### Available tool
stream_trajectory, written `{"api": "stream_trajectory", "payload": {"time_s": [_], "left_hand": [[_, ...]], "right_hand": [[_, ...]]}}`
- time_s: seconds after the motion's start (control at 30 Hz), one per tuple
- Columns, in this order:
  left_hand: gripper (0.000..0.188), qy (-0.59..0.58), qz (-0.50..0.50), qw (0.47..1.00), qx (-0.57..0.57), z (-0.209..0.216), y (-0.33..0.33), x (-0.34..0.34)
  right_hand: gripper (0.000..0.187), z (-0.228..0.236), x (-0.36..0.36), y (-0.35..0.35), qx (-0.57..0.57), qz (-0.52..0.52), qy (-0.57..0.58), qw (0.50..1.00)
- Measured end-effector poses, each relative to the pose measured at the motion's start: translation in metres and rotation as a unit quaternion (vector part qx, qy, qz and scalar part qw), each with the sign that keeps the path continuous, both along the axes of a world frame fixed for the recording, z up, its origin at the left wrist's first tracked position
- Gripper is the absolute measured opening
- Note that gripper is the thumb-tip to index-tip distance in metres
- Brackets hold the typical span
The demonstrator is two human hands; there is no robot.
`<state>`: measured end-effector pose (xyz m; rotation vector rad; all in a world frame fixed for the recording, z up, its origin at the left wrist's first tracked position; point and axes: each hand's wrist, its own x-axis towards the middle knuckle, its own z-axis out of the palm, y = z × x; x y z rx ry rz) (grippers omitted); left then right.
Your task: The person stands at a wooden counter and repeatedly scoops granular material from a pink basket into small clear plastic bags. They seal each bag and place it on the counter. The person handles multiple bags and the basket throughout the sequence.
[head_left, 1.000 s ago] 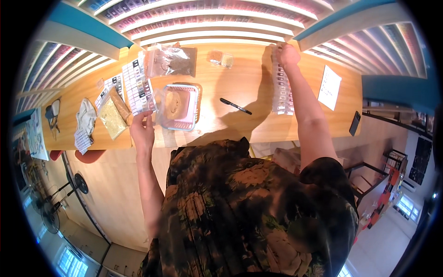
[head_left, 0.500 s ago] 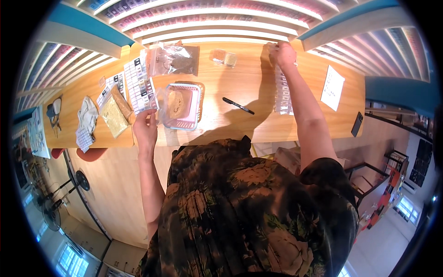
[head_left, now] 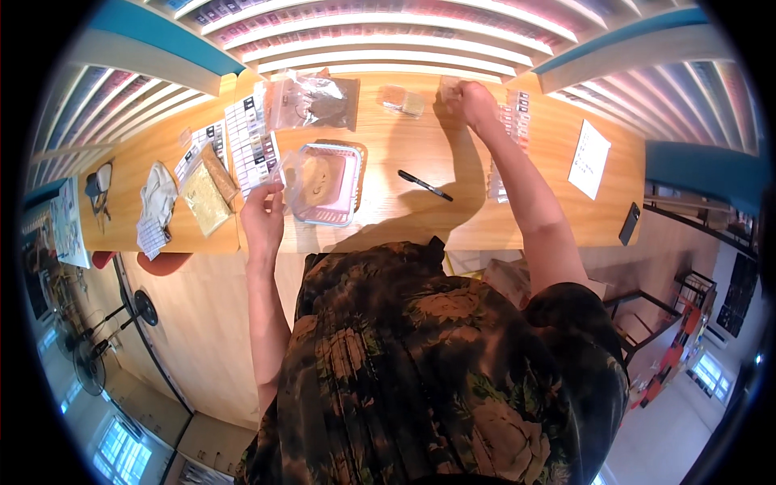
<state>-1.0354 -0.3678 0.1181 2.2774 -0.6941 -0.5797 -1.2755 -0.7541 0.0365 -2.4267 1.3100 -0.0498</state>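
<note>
Reaching far with my right hand (head_left: 467, 101) to the back edge of the long wooden table (head_left: 533, 218); fingers curled on a small tan packet (head_left: 449, 85), grip closed as far as I can tell. Left hand (head_left: 263, 217) sits at the near edge, fingers pinching the corner of a clear plastic bag (head_left: 301, 179) lying over the pink-rimmed clear plastic tray (head_left: 327, 184). Open table between tray and right arm, only a black marker pen (head_left: 424, 185) lying there. Crowded on the left: printed label sheet (head_left: 252, 144), flat bag of yellow-brown grain (head_left: 206, 198), white crumpled bag (head_left: 156, 194). Behind the tray, a large clear zip bag (head_left: 311, 101) and another small tan packet (head_left: 400, 100). To the right: strip of small vials (head_left: 508, 137), white paper sheet (head_left: 588, 158), black phone (head_left: 630, 223) at the near edge.
</note>
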Motion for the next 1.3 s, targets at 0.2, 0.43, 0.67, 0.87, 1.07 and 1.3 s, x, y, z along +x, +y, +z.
{"api": "stream_trajectory", "payload": {"time_s": [0.2, 0.43, 0.67, 0.87, 1.07, 1.3], "left_hand": [[0.016, -0.015, -0.003, 1.0, -0.001, -0.001, 0.006, 0.0], [0.015, -0.047, 0.005, 0.999, -0.007, 0.019, 0.004, -0.004], [0.025, -0.233, 0.008, 0.971, -0.047, 0.035, -0.003, -0.016], [0.047, -0.112, -0.1, 0.976, -0.155, 0.072, -0.032, -0.061], [0.054, -0.027, -0.295, 0.94, -0.169, 0.054, -0.057, -0.104], [0.049, -0.035, -0.343, 0.922, -0.177, 0.059, -0.038, -0.103]], "right_hand": [[0.029, -0.017, 0.005, -0.017, -0.08, -0.04, 0.01, 0.996], [0.042, -0.02, 0.021, -0.031, -0.063, 0.054, 0.096, 0.992], [0.043, -0.025, -0.003, -0.035, -0.1, 0.081, 0.065, 0.99], [0.041, 0.062, -0.006, 0.071, 0.433, -0.082, -0.352, 0.826], [0.043, 0.093, -0.004, 0.198, 0.627, -0.002, -0.406, 0.665], [0.035, 0.108, -0.007, 0.229, 0.598, -0.023, -0.337, 0.727]]}}
